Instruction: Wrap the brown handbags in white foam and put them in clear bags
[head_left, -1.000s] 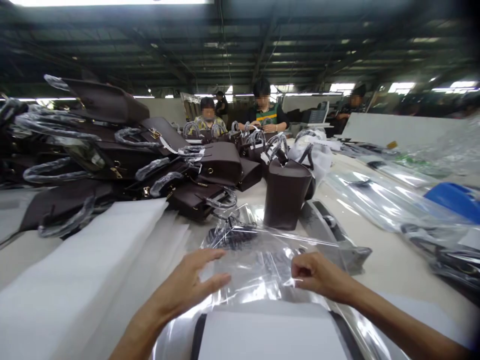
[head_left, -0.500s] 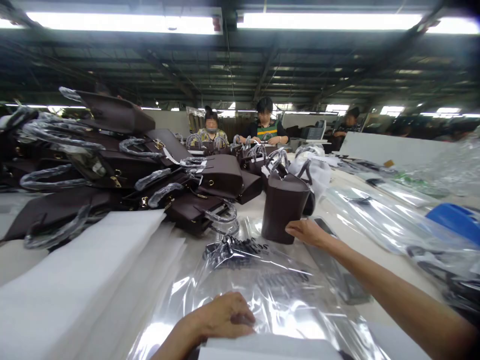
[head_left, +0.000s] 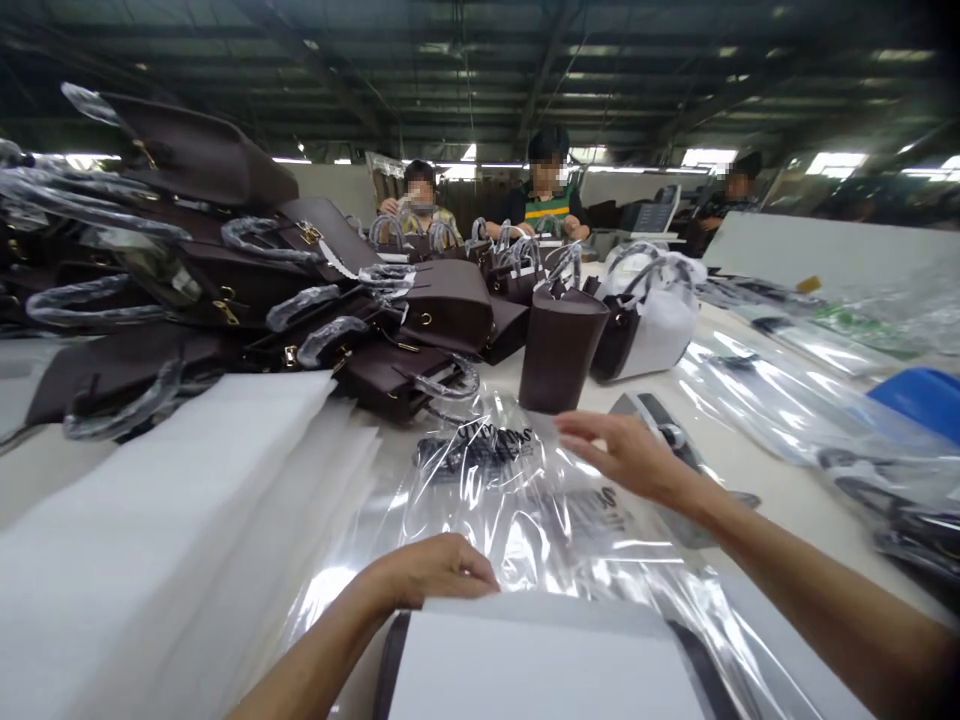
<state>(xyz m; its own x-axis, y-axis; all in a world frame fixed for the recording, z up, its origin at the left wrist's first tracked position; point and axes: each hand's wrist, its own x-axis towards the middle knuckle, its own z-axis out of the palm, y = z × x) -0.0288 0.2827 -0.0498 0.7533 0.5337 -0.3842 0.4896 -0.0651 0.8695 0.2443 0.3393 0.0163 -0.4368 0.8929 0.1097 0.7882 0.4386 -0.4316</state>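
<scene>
My left hand (head_left: 439,570) is at the far edge of a white sheet (head_left: 540,660), fingers curled in and tips close together; whatever is between them is hidden. Dark sides of an object show from under this sheet, at the bottom of the view. My right hand (head_left: 626,455) hovers over clear plastic bags (head_left: 517,530) with black print, fingers stretched out and holding nothing. Just beyond its fingertips, a dark brown handbag (head_left: 559,350) stands upright on the table.
Brown handbags (head_left: 450,300) with wrapped handles are heaped at the left. White foam sheets (head_left: 150,520) lie in front of them. A handbag partly covered in white (head_left: 664,325) stands right of centre, and more clear plastic (head_left: 772,400) lies beyond. Co-workers (head_left: 551,200) sit across the table.
My right hand has let go of the upright brown handbag and opened beside it. My left hand has closed up at the white sheet's edge. The view has tipped downward.
</scene>
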